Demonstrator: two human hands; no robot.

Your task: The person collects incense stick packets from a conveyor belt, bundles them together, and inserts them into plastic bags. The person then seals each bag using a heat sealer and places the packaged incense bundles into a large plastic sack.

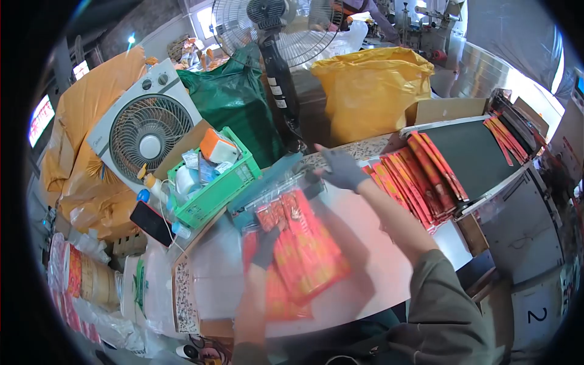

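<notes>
My left hand (266,248), in a grey glove, is blurred by motion and closed on a clear plastic bag of red packets (310,249) with yellow patterns. Its fingertips are hard to make out. More red packets (283,298) lie under or behind that bag, over the pale tabletop (225,286). My right hand (345,170), also gloved in grey, is beyond the bag's top end with fingers apart and nothing visibly in it. Close to its fingertips are a dark object (313,184) and clear, bluish plastic bags (274,179).
A row of red packets (420,176) lies at the right, beside a dark conveyor belt (474,152) carrying a few more. A green basket (213,204) of small items, a phone (152,222) and a box fan (149,131) stand left. Behind are a standing fan (277,67) and yellow sack (371,91).
</notes>
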